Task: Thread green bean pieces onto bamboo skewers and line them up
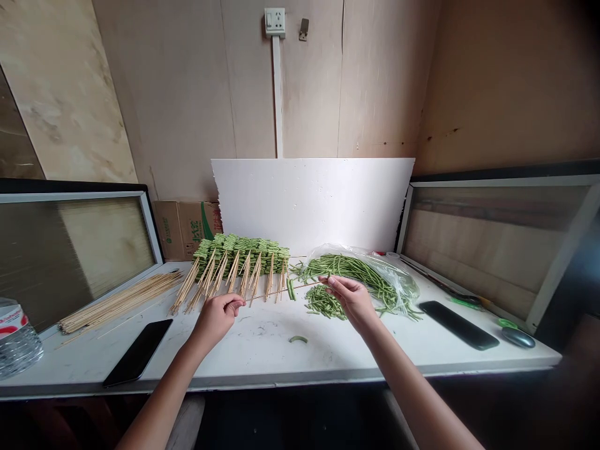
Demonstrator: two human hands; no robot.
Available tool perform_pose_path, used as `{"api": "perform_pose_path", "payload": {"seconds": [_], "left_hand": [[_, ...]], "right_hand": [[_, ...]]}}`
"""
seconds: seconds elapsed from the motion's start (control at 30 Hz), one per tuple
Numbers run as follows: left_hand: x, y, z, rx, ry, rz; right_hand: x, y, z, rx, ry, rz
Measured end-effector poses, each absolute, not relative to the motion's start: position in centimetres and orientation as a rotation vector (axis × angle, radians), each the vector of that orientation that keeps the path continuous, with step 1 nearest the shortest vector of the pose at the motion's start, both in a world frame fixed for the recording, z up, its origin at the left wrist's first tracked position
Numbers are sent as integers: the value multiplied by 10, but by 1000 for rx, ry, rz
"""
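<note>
Pinching one end of a skewer, the left grip is curled closed low over the worktop, while the right grip closes its fingertips on the other end, so the stick spans the gap between them, tilted slightly up toward the right. A short bean piece hangs across the skewer near its middle. Behind the left grip lies a stack of loaded skewers, green tops to the back and bare sticks fanned to the front. Just behind the right grip, long beans spill from a clear bag, and a small heap of cut beans lies just left of that grip. One stray bean bit lies on the worktop between the forearms. A bundle of bare sticks lies far left, with a dark phone in front of it and a bottle at the left edge. To the right lie a black slab and a mouse. A white board leans on the wall beside a carton.
</note>
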State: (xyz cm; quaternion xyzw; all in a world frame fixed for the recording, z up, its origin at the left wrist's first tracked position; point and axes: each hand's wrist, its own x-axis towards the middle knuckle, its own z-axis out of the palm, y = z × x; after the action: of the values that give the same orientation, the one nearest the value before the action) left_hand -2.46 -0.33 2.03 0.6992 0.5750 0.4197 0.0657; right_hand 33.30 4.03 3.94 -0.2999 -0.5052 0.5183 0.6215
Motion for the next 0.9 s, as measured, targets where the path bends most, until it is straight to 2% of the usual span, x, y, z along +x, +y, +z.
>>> {"api": "perform_pose_path", "payload": {"seconds": [0.9], "left_hand": [[-16, -6, 21, 2086, 1671, 1379]], "right_hand": [[325, 46, 27, -756, -1061, 1092]]}}
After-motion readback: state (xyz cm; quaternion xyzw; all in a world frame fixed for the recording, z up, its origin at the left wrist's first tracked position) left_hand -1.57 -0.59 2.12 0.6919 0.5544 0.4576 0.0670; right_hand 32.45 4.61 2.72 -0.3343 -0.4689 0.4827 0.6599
